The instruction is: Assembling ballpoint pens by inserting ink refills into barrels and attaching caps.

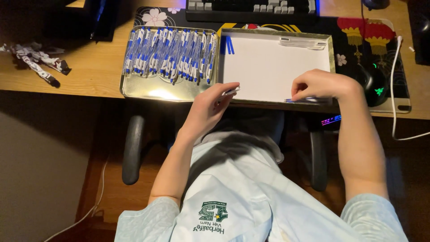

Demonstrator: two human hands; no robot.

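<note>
My left hand (211,105) holds a blue-and-white pen (232,91) at the near edge of the desk, between the two tins. My right hand (319,85) is closed on a few thin blue pen parts (299,100) at the near rim of the right tin (332,54), which has a white bottom. Two blue caps (229,45) lie at that tin's far left corner, and a clear part (303,43) lies at its far right. The left metal tin (148,91) holds several blue-and-white pens (170,54) in a row.
A keyboard (251,8) sits at the back on a patterned desk mat (371,31). A black mouse (372,80) with green light is right of the tins, beside a white cable (394,89). A small toy figure (38,60) lies at far left. Chair armrests (132,148) are below.
</note>
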